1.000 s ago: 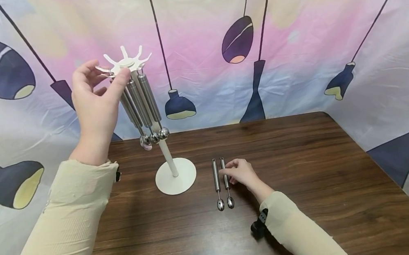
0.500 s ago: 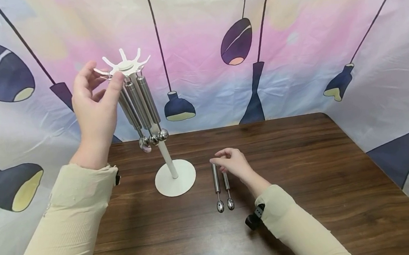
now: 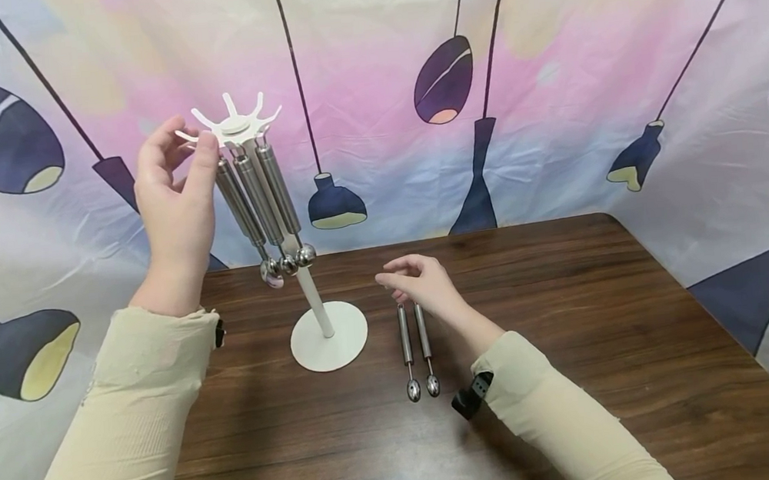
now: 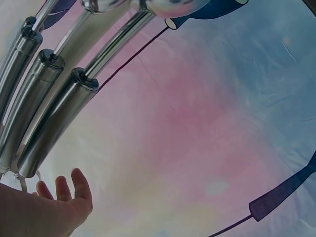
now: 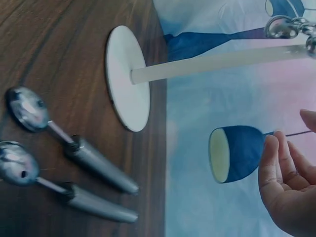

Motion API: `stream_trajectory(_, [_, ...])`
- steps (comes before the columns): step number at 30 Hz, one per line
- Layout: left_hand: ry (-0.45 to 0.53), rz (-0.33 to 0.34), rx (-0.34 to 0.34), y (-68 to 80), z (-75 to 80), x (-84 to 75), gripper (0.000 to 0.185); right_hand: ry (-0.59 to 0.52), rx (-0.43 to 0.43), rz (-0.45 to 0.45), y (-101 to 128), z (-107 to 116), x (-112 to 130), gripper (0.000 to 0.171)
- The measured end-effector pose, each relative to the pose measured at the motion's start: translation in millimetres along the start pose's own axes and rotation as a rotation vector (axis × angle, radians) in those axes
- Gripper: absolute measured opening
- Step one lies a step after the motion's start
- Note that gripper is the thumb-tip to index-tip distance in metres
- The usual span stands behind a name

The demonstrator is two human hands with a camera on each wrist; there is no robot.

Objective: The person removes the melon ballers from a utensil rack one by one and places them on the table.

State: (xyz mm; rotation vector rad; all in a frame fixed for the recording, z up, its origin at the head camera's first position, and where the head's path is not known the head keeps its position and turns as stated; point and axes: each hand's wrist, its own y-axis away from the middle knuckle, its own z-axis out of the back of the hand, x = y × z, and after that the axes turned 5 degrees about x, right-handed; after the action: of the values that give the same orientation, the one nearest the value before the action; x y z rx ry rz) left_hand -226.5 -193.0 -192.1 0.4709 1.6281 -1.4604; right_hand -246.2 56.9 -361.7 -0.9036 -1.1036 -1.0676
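Note:
A white stand point(image 3: 234, 124) with a spoked crown rises on a slanted pole from a round base point(image 3: 329, 336). Three steel tools point(image 3: 262, 198) hang from the crown, ball ends down. My left hand point(image 3: 186, 142) is raised beside the crown, its thumb tip and fingertips touching the left spokes with fingers fairly straight. In the left wrist view the hanging tools point(image 4: 54, 118) pass close above my left hand point(image 4: 49, 207). Two steel scoops point(image 3: 416, 349) lie side by side on the table. My right hand point(image 3: 395, 281) hovers over their handle ends, loosely curled and empty.
The dark wooden table point(image 3: 610, 342) has its right edge and far corner near a draped cloth printed with lamps point(image 3: 445, 79). In the right wrist view the scoops point(image 5: 94, 160) lie beside the stand base point(image 5: 126, 94), with my right hand point(image 5: 289, 192) above them.
My right hand has lifted off the two scoops and drawn back and leftward above their handle ends. My left thumb has slid left along the crown. The scoops stay put.

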Motion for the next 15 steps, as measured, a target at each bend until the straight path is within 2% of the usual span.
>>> stream_trajectory(3, [0.037, -0.014, 0.006, -1.1, -1.3, 2.7, 0.043, -0.024, -0.005, 0.035, -0.7, -1.3, 8.3, 0.036])
stream_trajectory(9, [0.203, -0.052, 0.042, -3.8, -3.2, 9.3, 0.043, -0.080, -0.004, 0.106, -2.3, -6.5, 25.3, 0.036])
stream_trajectory(15, [0.340, 0.038, 0.104, -8.0, 0.3, 10.1, 0.054, -0.129, 0.019, 0.163, -4.0, -15.2, 42.8, 0.036])
